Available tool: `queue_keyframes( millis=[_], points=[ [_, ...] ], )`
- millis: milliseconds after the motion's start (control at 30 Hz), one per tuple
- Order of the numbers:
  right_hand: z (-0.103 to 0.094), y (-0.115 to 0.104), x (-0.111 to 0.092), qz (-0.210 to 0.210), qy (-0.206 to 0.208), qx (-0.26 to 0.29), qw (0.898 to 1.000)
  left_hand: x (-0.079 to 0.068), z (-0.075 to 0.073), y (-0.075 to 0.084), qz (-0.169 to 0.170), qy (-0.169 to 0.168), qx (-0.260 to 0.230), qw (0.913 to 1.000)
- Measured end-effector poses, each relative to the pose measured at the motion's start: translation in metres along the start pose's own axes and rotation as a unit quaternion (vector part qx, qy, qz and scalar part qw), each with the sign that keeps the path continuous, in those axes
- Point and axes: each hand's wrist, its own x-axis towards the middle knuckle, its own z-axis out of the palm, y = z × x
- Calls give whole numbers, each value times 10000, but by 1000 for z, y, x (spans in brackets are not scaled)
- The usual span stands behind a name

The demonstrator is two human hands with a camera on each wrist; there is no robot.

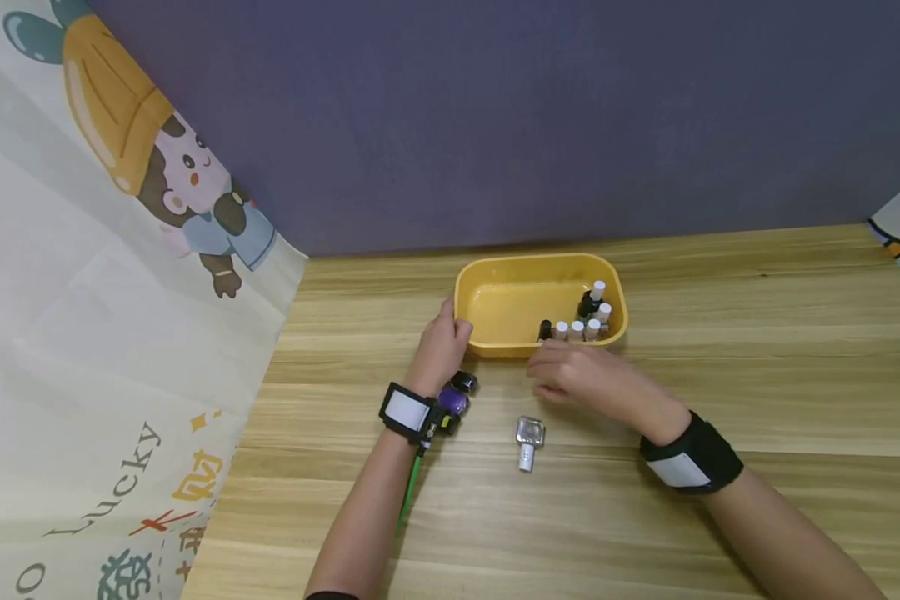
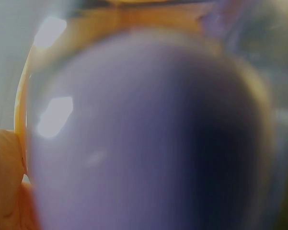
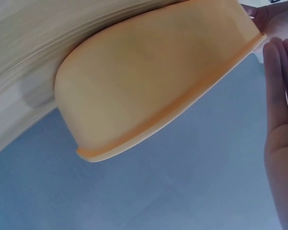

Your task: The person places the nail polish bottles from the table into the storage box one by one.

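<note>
A yellow plastic bin (image 1: 521, 350) stands near the back of the table. My left hand (image 1: 437, 346) grips its left end. My right hand (image 1: 588, 379) is at the front wall, fingers fairly straight and nothing visible in them; this hand (image 3: 282, 100) also shows beside the bin (image 3: 153, 72) in the right wrist view. Nail polish bottles gather at the bin's right: several white-capped ones (image 1: 577, 331) and a black-capped one (image 1: 545, 330). A clear square nail polish bottle (image 1: 530, 433) lies on the table. A purple bottle (image 1: 453, 400) and a black one (image 1: 465, 382) are beside my left wrist.
A blurred purple bottle (image 2: 124, 134) fills most of the left wrist view. Behind the bin rises a dark blue wall (image 1: 525, 125). A printed white curtain (image 1: 120, 333) borders the wooden table (image 1: 757, 358) on the left. A green cable (image 1: 410, 492) runs along my left forearm.
</note>
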Motion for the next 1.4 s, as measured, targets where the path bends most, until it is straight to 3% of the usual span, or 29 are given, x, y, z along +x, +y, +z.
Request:
queue_keyframes(
  millis=[533,1400],
  points=[
    [3,-7,-1,-5,-875,416,9953,1,0,-1,46,-14,-7,10000],
    [17,-19,-1,39,-1304,709,9889,-1,-1,0,44,-46,-70,10000]
  ],
)
